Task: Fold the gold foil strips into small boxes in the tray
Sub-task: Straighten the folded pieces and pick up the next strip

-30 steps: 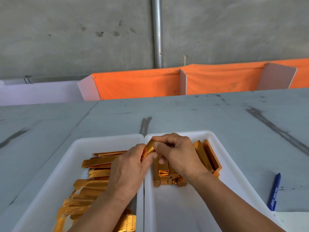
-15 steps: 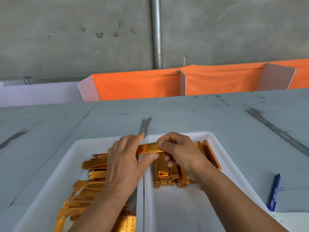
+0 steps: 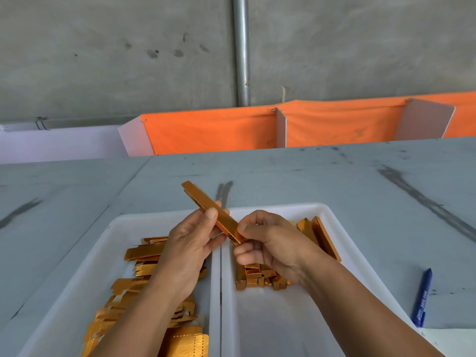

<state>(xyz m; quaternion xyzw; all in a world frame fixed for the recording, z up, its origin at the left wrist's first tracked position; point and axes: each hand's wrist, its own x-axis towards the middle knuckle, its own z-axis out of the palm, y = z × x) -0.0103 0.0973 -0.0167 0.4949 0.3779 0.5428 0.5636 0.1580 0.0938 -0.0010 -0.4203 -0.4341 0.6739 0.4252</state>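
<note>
Gold foil strip [image 3: 211,211], folded narrow, was held above the near edge of the tabletop [image 3: 309,176], over the join of left tray [image 3: 121,229] and right tray [image 3: 328,211]. Its near end was pinched by the right hand [image 3: 270,244], its middle by the left hand [image 3: 189,244]. Flat strips [image 3: 143,253] were heaped in the former, folded boxes [image 3: 320,237] in the latter.

I see a scuffed grey tabletop [image 3: 322,181] carrying a white plastic left tray [image 3: 121,229] side by side with a matching right tray [image 3: 331,215]. A blue pen [image 3: 421,298] lies to their right, with possibly white paper [image 3: 454,342] beside it.
</note>
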